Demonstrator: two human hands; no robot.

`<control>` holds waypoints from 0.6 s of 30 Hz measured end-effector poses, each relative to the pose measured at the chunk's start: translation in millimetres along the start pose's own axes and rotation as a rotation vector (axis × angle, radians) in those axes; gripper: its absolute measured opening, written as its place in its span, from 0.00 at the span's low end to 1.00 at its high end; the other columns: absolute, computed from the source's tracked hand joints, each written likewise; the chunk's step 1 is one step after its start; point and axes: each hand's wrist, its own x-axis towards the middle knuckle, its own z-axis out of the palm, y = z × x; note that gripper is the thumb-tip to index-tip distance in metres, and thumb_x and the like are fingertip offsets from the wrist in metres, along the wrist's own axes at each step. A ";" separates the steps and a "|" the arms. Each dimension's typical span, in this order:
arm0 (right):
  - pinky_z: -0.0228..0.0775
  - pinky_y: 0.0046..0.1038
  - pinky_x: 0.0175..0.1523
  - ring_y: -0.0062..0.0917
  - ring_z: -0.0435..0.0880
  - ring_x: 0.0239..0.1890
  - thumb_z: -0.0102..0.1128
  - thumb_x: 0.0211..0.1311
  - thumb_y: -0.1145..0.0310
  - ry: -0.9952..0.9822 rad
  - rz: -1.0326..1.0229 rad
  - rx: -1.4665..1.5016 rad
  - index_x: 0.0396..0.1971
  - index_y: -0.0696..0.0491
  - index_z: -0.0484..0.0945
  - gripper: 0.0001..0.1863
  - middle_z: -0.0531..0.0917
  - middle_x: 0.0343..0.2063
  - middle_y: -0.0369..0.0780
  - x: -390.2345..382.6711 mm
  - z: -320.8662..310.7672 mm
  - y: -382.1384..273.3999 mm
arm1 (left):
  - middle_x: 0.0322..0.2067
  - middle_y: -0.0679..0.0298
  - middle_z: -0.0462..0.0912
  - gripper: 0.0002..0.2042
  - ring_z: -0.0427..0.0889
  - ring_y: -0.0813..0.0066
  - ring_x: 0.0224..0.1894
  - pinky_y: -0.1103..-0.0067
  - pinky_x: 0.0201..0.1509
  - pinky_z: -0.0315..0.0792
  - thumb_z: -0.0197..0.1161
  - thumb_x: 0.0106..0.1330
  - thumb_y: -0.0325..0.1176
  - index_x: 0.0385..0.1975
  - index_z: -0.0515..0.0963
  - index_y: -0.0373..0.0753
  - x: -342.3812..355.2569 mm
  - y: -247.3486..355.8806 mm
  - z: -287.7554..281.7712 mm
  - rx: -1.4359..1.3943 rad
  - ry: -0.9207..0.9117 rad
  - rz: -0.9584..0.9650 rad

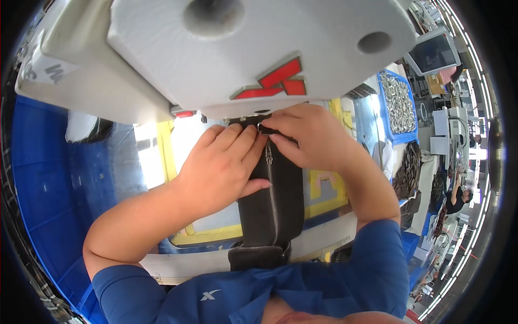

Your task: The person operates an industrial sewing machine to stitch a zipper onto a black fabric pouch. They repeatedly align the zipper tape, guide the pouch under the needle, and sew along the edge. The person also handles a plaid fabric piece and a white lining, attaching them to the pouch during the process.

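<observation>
A long black bag piece (253, 216) runs from near my chest up under the sewing machine head (259, 48). A silver zipper (272, 200) runs along its length, with the metal slider (269, 156) just below my fingers. My left hand (224, 164) lies on the piece's left side, fingers stretched out flat and the thumb touching near the zipper. My right hand (307, 132) is closed, pinching a dark strip (283, 136) between thumb and fingers at the upper end of the piece. The machine head hides whatever lies directly beneath it.
The work table (221, 229) has yellow tape (164, 146) along its edges. A blue bin (48, 189) stands at the left. On the right are a blue tray (396, 102) of metal rings or hooks, dark pieces (407, 173), and a screen (431, 54). Another person (457, 200) works farther off.
</observation>
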 end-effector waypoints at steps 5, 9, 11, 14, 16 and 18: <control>0.82 0.42 0.42 0.42 0.87 0.36 0.69 0.62 0.69 -0.035 0.092 -0.063 0.40 0.53 0.88 0.08 0.87 0.35 0.41 -1.4 -1.0 0.9 | 0.66 0.54 0.78 0.42 0.76 0.56 0.60 0.62 0.66 0.71 0.73 0.62 0.59 0.67 0.78 0.30 1.2 4.9 -1.5 0.012 -0.076 0.004; 0.81 0.44 0.41 0.44 0.87 0.34 0.67 0.61 0.69 0.014 0.200 -0.022 0.34 0.54 0.88 0.06 0.86 0.31 0.44 12.6 3.1 -1.0 | 0.67 0.54 0.78 0.44 0.76 0.57 0.59 0.65 0.63 0.71 0.72 0.61 0.61 0.69 0.77 0.31 3.1 7.0 -3.1 0.045 -0.079 -0.009; 0.80 0.45 0.41 0.45 0.87 0.33 0.66 0.61 0.69 -0.035 0.263 -0.003 0.32 0.55 0.88 0.06 0.86 0.30 0.45 18.8 1.0 -1.1 | 0.68 0.55 0.78 0.44 0.77 0.57 0.58 0.65 0.61 0.72 0.72 0.61 0.62 0.69 0.77 0.31 3.9 6.4 -2.9 0.050 -0.075 -0.026; 0.80 0.45 0.42 0.46 0.87 0.35 0.65 0.61 0.70 -0.150 0.395 0.007 0.31 0.55 0.88 0.06 0.86 0.30 0.47 30.1 -7.7 -8.0 | 0.68 0.54 0.78 0.45 0.77 0.57 0.56 0.65 0.58 0.72 0.74 0.59 0.62 0.69 0.77 0.33 6.4 4.1 -4.5 0.011 -0.081 -0.048; 0.80 0.45 0.44 0.46 0.87 0.37 0.65 0.62 0.70 -0.149 0.425 -0.003 0.33 0.55 0.88 0.06 0.87 0.33 0.48 31.4 -9.0 -10.3 | 0.68 0.55 0.79 0.45 0.78 0.58 0.54 0.65 0.56 0.73 0.75 0.57 0.63 0.68 0.78 0.33 7.7 2.5 -4.9 -0.012 -0.059 -0.050; 0.81 0.44 0.46 0.45 0.88 0.39 0.66 0.63 0.70 -0.071 0.374 -0.032 0.37 0.55 0.88 0.07 0.88 0.36 0.47 18.9 -0.3 -5.6 | 0.68 0.55 0.79 0.45 0.78 0.58 0.53 0.65 0.55 0.73 0.76 0.56 0.63 0.67 0.79 0.33 9.1 1.5 -5.6 -0.032 -0.049 -0.052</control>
